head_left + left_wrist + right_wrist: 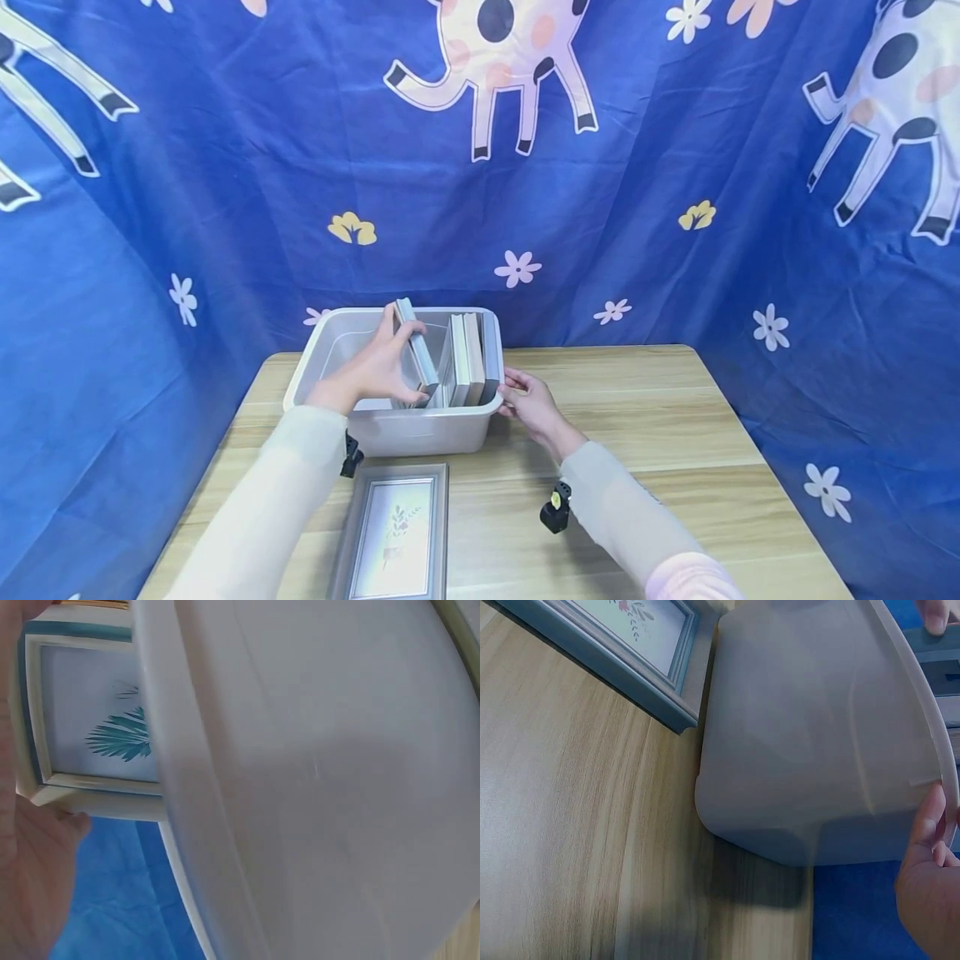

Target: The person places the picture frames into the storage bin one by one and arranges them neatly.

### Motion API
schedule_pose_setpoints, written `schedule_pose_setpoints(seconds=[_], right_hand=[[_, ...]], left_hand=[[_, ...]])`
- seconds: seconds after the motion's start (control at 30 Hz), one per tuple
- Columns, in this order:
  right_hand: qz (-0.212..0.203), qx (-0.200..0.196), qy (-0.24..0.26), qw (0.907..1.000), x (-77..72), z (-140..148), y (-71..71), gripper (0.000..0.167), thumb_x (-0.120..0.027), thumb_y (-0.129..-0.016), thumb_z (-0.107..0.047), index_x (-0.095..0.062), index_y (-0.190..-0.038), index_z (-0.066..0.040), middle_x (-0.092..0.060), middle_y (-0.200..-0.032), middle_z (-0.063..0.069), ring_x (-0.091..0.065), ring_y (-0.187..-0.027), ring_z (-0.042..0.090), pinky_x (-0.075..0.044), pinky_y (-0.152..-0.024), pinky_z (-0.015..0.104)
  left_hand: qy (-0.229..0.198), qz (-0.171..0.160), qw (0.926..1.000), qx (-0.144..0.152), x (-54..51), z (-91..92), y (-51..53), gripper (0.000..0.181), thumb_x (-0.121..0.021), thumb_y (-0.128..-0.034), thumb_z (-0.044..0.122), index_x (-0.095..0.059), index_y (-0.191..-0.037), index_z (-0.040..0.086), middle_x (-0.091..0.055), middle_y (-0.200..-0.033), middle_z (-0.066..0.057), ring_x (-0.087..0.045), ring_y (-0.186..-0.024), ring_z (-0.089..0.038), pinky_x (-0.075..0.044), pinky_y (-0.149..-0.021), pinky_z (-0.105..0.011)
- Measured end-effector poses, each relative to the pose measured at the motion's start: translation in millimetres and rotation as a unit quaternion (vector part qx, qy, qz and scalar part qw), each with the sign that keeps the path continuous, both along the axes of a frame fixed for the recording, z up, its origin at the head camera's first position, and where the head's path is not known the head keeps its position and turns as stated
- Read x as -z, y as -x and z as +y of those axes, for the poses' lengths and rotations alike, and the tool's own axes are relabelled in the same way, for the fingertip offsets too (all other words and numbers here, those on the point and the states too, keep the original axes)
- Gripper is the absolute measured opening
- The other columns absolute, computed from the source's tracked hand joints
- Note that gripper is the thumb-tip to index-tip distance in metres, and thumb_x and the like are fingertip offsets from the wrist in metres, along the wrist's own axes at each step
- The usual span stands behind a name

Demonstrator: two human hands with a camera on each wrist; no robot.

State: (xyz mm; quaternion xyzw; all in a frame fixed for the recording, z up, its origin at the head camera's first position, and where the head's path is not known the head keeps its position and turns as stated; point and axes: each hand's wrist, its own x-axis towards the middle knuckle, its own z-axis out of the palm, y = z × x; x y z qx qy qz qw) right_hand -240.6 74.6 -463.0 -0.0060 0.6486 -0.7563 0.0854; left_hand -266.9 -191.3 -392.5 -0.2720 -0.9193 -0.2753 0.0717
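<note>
My left hand [375, 362] grips a picture frame [417, 342] by its edges, thumb at the near end and fingers at the far end. The frame stands tilted inside a white plastic bin [420, 435]. In the left wrist view this picture frame [64, 712] has a pale border with a teal band and a green palm-leaf print. At the bin's right end, my right hand [534, 410] pinches the rim; in the right wrist view the thumb of that hand [934, 889] lies against the outer wall. Several more frames [474, 358] stand on edge at the bin's right side.
A grey picture frame [438, 533] with a plant print lies face up on the wooden table [637, 450], just in front of the bin. Blue patterned cloth [600, 217] hangs behind the table and along both sides.
</note>
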Motion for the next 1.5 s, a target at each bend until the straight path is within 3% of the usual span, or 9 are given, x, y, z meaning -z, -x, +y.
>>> schedule_pose_setpoints(seconds=[0.4, 0.73, 1.0, 1.3, 1.5], right_hand=[[-0.006, 0.004, 0.001, 1.0000, 1.2, -0.8, 1.2, 0.043, -0.052, -0.092, 0.011, -0.042, -0.134, 0.013, -0.047, -0.112, 0.017, -0.055, -0.067, 0.008, -0.053, -0.055, 0.013], [-0.007, -0.004, 0.006, 0.9999, 1.8, -0.7, 0.8, 0.045, -0.052, -0.092, 0.011, -0.040, -0.135, 0.014, -0.046, -0.112, 0.017, -0.054, -0.068, 0.008, -0.052, -0.055, 0.013], [-0.009, -0.002, 0.011, 0.9999, 1.0, 0.5, 0.4, 0.045, -0.052, -0.092, 0.011, -0.040, -0.136, 0.014, -0.047, -0.111, 0.016, -0.055, -0.069, 0.009, -0.052, -0.056, 0.013], [-0.005, -0.003, 0.015, 0.9999, 0.8, 0.0, 1.6, 0.044, -0.052, -0.093, 0.010, -0.040, -0.135, 0.014, -0.047, -0.111, 0.015, -0.054, -0.070, 0.008, -0.053, -0.056, 0.014], [-0.005, -0.001, 0.015, 0.9999, 0.4, -0.8, 2.2, 0.045, -0.052, -0.093, 0.010, -0.040, -0.135, 0.014, -0.047, -0.110, 0.015, -0.054, -0.069, 0.008, -0.052, -0.056, 0.013]], left_hand=[[0.012, -0.014, 0.9998, 0.012, 9.6, 8.3, 7.6, 0.096, -0.092, -0.0445, 0.028, -0.039, -0.123, 0.014, -0.002, -0.144, -0.031, -0.043, -0.110, -0.047, -0.050, -0.088, -0.053], [0.017, -0.004, 0.9995, 0.024, 19.9, 19.1, 14.0, 0.098, -0.093, -0.0421, 0.031, -0.042, -0.123, 0.014, -0.012, -0.139, -0.028, -0.041, -0.111, -0.046, -0.049, -0.089, -0.054], [0.041, -0.007, 0.9990, 0.012, 27.7, 23.9, 18.0, 0.100, -0.092, -0.0424, 0.037, -0.041, -0.126, 0.019, -0.016, -0.139, -0.028, -0.048, -0.104, -0.045, -0.050, -0.086, -0.055], [0.046, -0.020, 0.9987, 0.014, 29.3, 23.7, 21.8, 0.098, -0.092, -0.0441, 0.034, -0.040, -0.126, 0.018, -0.006, -0.147, -0.035, -0.044, -0.113, -0.053, -0.047, -0.089, -0.059], [0.057, -0.038, 0.9974, 0.021, 27.6, 24.9, 25.1, 0.098, -0.091, -0.0464, 0.031, -0.039, -0.128, 0.018, -0.003, -0.148, -0.036, -0.046, -0.112, -0.052, -0.050, -0.086, -0.055]])
